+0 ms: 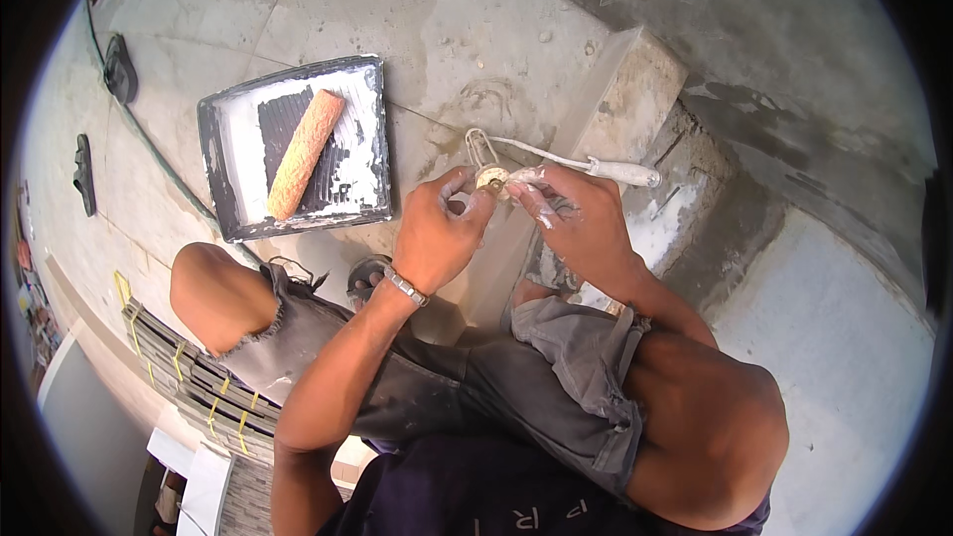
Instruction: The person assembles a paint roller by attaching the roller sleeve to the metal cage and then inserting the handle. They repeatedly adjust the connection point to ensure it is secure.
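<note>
Pinching a small round cap [491, 179], the left hand [437, 228] has its thumb and forefinger drawn together on the near-left edge. The right hand [581, 223] has thumb and fingertips bunched at the cap's other side, smeared with white paint; whether they grip the cap or only touch it, I cannot tell. The cap looks hard, cream-coloured and crusted, with a dark centre. It sits between the two hands, at about one o'clock from the left and ten o'clock from the right.

Just at twelve o'clock from the cap stands a narrow loop of bent wire [480, 146], coated pale. A thin rod [541, 151] runs from there toward three o'clock, behind the right fingers, to a smooth, paint-whitened handle [627, 175].

Around the left wrist is a linked metal band [405, 286]. Between nine and ten o'clock lies a black tray [388, 154], squarish, its ribbed bed streaked with thick white paint. A fuzzy orange roller sleeve [306, 154], shaped like a tube, rests slantwise inside it, well apart from the fingers.

Farther out, a rough concrete ledge [635, 79] rises at two o'clock, and yellow-strapped stacked slabs [199, 367] lie at eight.
</note>
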